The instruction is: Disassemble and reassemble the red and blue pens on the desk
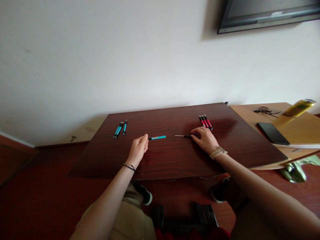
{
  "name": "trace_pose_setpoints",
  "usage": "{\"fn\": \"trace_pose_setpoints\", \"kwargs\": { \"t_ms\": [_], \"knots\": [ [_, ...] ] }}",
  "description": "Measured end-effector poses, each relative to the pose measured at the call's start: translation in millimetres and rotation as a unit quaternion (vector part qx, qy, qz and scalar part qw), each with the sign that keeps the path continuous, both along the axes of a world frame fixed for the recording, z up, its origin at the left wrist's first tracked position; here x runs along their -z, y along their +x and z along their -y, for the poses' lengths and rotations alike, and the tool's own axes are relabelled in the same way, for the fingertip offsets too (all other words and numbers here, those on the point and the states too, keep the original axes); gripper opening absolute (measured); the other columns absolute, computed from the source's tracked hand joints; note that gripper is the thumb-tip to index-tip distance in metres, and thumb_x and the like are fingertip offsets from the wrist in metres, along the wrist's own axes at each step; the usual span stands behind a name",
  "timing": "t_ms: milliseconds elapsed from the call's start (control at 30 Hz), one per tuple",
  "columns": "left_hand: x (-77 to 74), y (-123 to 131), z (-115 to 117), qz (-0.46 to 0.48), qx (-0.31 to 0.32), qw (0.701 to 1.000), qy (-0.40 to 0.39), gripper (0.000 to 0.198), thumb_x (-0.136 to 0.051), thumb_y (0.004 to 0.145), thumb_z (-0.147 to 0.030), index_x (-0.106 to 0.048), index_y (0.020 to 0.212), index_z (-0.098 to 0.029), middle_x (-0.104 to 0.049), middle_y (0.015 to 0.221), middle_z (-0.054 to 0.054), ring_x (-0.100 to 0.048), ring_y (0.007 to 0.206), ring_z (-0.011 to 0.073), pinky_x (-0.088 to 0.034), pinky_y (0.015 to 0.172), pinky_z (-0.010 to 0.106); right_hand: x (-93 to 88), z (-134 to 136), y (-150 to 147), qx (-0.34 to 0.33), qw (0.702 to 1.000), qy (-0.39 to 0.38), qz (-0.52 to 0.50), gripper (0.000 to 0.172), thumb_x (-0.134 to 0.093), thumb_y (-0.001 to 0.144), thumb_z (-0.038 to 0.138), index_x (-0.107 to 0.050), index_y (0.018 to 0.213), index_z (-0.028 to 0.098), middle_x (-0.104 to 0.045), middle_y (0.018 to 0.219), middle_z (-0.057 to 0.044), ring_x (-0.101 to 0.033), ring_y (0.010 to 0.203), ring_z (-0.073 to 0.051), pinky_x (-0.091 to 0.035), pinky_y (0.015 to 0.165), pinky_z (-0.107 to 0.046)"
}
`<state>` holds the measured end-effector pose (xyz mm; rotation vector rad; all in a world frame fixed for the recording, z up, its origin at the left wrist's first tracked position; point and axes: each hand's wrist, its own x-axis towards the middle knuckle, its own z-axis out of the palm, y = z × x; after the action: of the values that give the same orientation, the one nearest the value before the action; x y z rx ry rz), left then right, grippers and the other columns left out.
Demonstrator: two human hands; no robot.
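Observation:
My left hand (pixel 138 149) pinches the near end of a blue pen barrel (pixel 158 137) that lies over the dark wooden table (pixel 175 156). My right hand (pixel 205 139) is closed on the dark end of a thin pen refill (pixel 180 136) whose pale tip points toward the blue barrel; a small gap separates the two parts. Three blue pens (pixel 120 129) lie at the table's far left. Three red pens (pixel 205 122) lie at the far right, just beyond my right hand.
A lighter wooden table (pixel 295 133) stands to the right with a black phone (pixel 273 133), a tangled cable (pixel 265 111) and a yellow-green bottle (pixel 300 107). A screen (pixel 270 13) hangs on the white wall. My legs and shoes show below the table's edge.

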<state>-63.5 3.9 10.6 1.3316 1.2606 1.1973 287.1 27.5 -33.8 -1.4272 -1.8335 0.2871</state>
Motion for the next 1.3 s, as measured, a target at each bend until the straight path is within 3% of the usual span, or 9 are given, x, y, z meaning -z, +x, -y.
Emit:
{"fn": "trace_pose_setpoints", "kwargs": {
  "t_ms": [67, 167, 267, 400, 600, 733, 933, 1200, 1300],
  "knots": [
    [4.7, 6, 0, -0.006, 0.012, 1.0, -0.004, 0.055, -0.062, 0.093, -0.064, -0.042, 0.066, -0.021, -0.037, 0.06, -0.005, -0.032, 0.049, 0.0081, -0.025, 0.045, 0.022, -8.2, 8, -11, -0.014, 0.999, -0.001, -0.037, 0.019, -0.068, 0.094, 0.035, -0.076, 0.107, 0.024, -0.074, 0.107, -0.011, -0.067, 0.102, -0.03, -0.051, 0.101, -0.049],
    [12.1, 17, 1, -0.042, 0.034, 0.999, 0.002, 0.053, -0.058, 0.096, -0.063, -0.042, 0.068, -0.021, -0.039, 0.061, -0.004, -0.034, 0.051, 0.0096, -0.026, 0.047, 0.023, -18.9, 22, -34, -0.108, 0.975, -0.108, -0.16, 0.028, -0.07, 0.095, 0.041, -0.073, 0.117, 0.024, -0.077, 0.102, -0.007, -0.071, 0.094, -0.025, -0.058, 0.092, -0.043],
    [14.2, 27, 3, -0.115, 0.043, 0.992, 0.037, 0.052, -0.052, 0.101, -0.06, -0.045, 0.067, -0.021, -0.044, 0.06, -0.002, -0.038, 0.053, 0.0119, -0.027, 0.051, 0.025, -20.6, 33, -54, -0.171, 0.877, -0.267, -0.36, 0.038, -0.074, 0.094, 0.044, -0.071, 0.124, 0.02, -0.079, 0.109, -0.01, -0.076, 0.096, -0.022, -0.062, 0.091, -0.039],
    [6.2, 36, 4, -0.233, 0.041, 0.966, 0.104, 0.053, -0.046, 0.105, -0.054, -0.048, 0.065, -0.021, -0.049, 0.059, 0.0, -0.042, 0.055, 0.0141, -0.027, 0.057, 0.027, -15.0, 35, -64, -0.158, 0.737, -0.391, -0.529, 0.032, -0.074, 0.096, 0.036, -0.073, 0.118, 0.014, -0.079, 0.114, -0.017, -0.078, 0.106, -0.023, -0.062, 0.103, -0.035],
    [-3.5, 40, 6, -0.35, 0.032, 0.921, 0.167, 0.047, -0.046, 0.106, -0.047, -0.05, 0.068, -0.022, -0.053, 0.06, 0.002, -0.046, 0.056, 0.0172, -0.022, 0.063, 0.031, -15.7, 26, -55, -0.155, 0.638, -0.455, -0.602, 0.025, -0.058, 0.104, 0.026, -0.072, 0.118, 0.01, -0.076, 0.123, -0.019, -0.078, 0.112, -0.023, -0.061, 0.106, -0.031],
    [-2.5, 40, 6, -0.378, 0.03, 0.903, 0.2, 0.045, -0.049, 0.106, -0.044, -0.05, 0.067, -0.022, -0.053, 0.06, 0.003, -0.043, 0.055, 0.0178, -0.018, 0.062, 0.032, -16.1, 25, -52, -0.151, 0.626, -0.466, -0.606, 0.025, -0.057, 0.105, 0.024, -0.072, 0.117, 0.008, -0.075, 0.127, -0.021, -0.078, 0.112, -0.023, -0.06, 0.106, -0.03],
    [-6.8, 38, 9, -0.388, 0.037, 0.892, 0.229, 0.043, -0.051, 0.106, -0.04, -0.051, 0.067, -0.022, -0.054, 0.061, 0.004, -0.041, 0.055, 0.0176, -0.018, 0.062, 0.031, -17.3, 30, -54, -0.174, 0.656, -0.45, -0.581, 0.024, -0.071, 0.094, 0.015, -0.074, 0.117, 0.008, -0.077, 0.123, -0.019, -0.078, 0.112, -0.023, -0.059, 0.109, -0.031],
    [-12.8, 41, 13, -0.307, 0.042, 0.927, 0.211, 0.043, -0.057, 0.101, -0.042, -0.05, 0.065, -0.021, -0.051, 0.061, 0.003, -0.039, 0.057, 0.0175, -0.019, 0.063, 0.032, -14.4, 29, -57, -0.167, 0.68, -0.438, -0.564, 0.027, -0.083, 0.085, 0.014, -0.078, 0.111, 0.012, -0.079, 0.113, -0.013, -0.079, 0.1, -0.017, -0.062, 0.101, -0.023],
    [-13.0, 41, 13, -0.326, 0.046, 0.922, 0.205, 0.043, -0.055, 0.102, -0.043, -0.05, 0.064, -0.022, -0.052, 0.061, 0.004, -0.041, 0.057, 0.0177, -0.02, 0.063, 0.031, -9.5, 28, -59, -0.152, 0.701, -0.424, -0.554, 0.025, -0.087, 0.082, 0.015, -0.079, 0.105, 0.014, -0.079, 0.107, -0.01, -0.079, 0.094, -0.015, -0.064, 0.095, -0.022]
  ]
}}
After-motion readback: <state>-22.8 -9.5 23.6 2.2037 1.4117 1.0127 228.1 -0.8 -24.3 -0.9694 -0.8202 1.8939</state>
